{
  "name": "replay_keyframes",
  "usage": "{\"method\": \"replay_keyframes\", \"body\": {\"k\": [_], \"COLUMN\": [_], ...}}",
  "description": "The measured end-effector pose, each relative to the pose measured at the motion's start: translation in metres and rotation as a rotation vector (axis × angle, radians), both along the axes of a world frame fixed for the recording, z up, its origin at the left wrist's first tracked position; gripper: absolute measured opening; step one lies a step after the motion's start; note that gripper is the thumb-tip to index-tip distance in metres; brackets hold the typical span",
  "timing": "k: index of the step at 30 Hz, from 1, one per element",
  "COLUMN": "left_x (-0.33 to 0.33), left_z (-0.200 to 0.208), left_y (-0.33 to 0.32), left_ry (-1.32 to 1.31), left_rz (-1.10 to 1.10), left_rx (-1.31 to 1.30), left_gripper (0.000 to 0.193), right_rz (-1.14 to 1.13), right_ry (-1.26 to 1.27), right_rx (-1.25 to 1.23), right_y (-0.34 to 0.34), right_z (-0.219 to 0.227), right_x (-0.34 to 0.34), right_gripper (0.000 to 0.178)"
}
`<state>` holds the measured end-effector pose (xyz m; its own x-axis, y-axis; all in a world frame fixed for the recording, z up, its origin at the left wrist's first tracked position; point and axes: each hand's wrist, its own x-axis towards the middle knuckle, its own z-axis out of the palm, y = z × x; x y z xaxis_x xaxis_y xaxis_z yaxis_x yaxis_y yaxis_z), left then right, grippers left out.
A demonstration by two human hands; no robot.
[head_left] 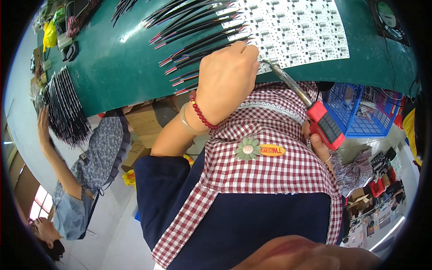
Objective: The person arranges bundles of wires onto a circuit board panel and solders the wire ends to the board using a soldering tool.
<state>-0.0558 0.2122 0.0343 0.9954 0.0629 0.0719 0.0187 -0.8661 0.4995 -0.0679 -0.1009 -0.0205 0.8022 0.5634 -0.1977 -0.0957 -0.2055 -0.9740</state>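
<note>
My left hand [229, 81] is closed, fingers curled together at the lower left edge of a white panel of small circuit boards [306, 31]. Black cables [198, 44] with coloured wire ends lie side by side along the panel's left edge, and the nearest ones run beneath this hand. What its fingertips grip is hidden. In my right hand [318, 144] is a soldering iron [325, 123] with a red and black handle, held by that handle. Its metal shaft slants up and left, and the tip is close beside my left fingertips.
The green table [130, 67] bears a bundle of dark cables [67, 108] at its left end, where a co-worker's hand [43, 126] touches it. A blue plastic basket [369, 112] stands at the right below the table edge. A round dark object [389, 20] sits at the far right.
</note>
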Motion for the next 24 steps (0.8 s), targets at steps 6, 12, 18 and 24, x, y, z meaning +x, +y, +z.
{"method": "replay_keyframes", "body": {"k": [6,12,18,24], "left_x": [0.002,0.002,0.002,0.003], "left_z": [0.005,0.006,0.007,0.011], "left_y": [0.001,0.001,0.001,-0.001], "left_ry": [0.056,0.072,0.089,0.133], "left_rz": [-0.014,-0.033,-0.043,-0.048], "left_rx": [0.024,0.022,0.027,0.050], "left_gripper": [0.011,0.010,0.011,0.011], "right_rz": [0.014,-0.015,0.077,0.019], "right_ry": [-0.133,-0.145,-0.130,-0.152], "right_rx": [-0.012,0.142,-0.040,0.023], "right_y": [0.008,0.008,0.001,0.003], "right_z": [0.008,0.005,0.010,0.013], "right_x": [0.003,0.003,0.002,0.003], "right_gripper": [0.040,0.034,0.027,0.027]}}
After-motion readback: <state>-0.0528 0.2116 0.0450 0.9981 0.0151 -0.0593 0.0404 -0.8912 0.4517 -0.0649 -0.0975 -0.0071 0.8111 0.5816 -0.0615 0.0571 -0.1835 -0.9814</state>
